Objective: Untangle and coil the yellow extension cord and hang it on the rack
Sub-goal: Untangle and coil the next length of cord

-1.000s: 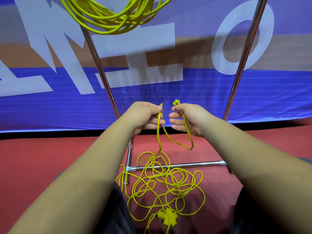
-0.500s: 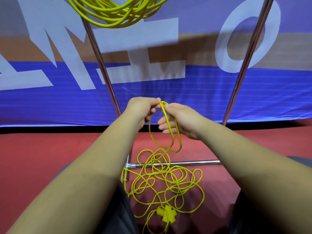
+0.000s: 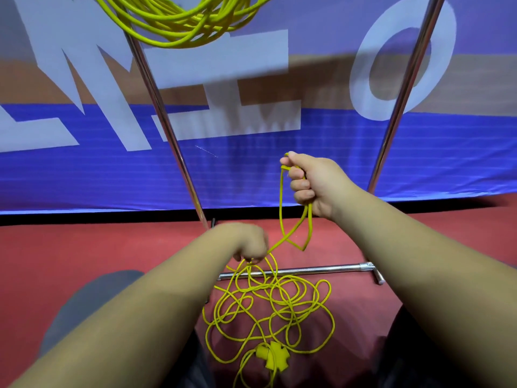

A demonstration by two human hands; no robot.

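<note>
Right hand [image 3: 314, 182]: cord [image 3: 280, 197] seemingly vertical, downward

Your cord [image 3: 253, 289] reads bright yellow, socket block [image 3: 272, 357] the same, in front of the rack [image 3: 167, 130]. Rack: polished chrome. Behind it, blue banner [image 3: 251, 177], pale grey letters, tan band. Beneath it, red floor [image 3: 84, 247].

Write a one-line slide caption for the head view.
Right hand holds a loop of yellow cord; left hand grips a lower strand; the rest lies tangled on the red floor.
</note>
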